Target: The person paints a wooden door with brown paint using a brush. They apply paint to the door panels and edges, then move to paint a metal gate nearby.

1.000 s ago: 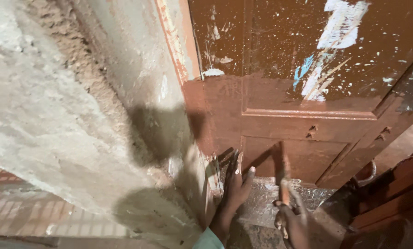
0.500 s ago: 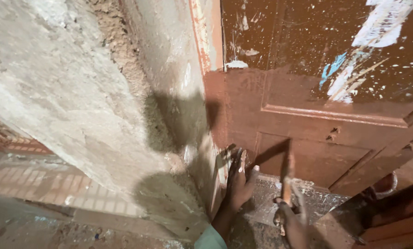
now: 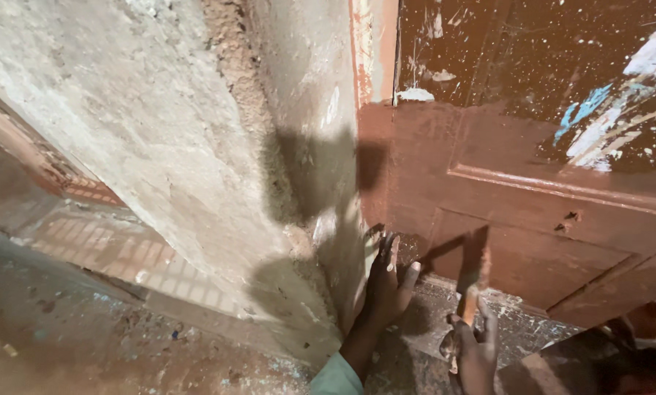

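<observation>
Brown-stained brush [image 3: 473, 281] gripped in right hand [image 3: 474, 351], fingers closed round handle, bristles touching foot of door [image 3: 533, 212]. Left hand [image 3: 388, 281] open, fingers spread, pressed flat on door's lower edge beside wall [image 3: 145, 146]. Door red-brown, paint-spattered above. Wall rough grey plaster, left of door. Floor [image 3: 86, 329] dusty, below wall.

Warm, fairly dim light from behind and above the camera. Hard dark shadows fall on the rough grey plaster wall [image 3: 196, 168] and the glossy brown panelled wooden door [image 3: 533, 212]. Mild sheen on the door's upper part. Bottom-left corner is smeared, probably motion blur. Wide-angle bending at the edges; both hands underexposed.
</observation>
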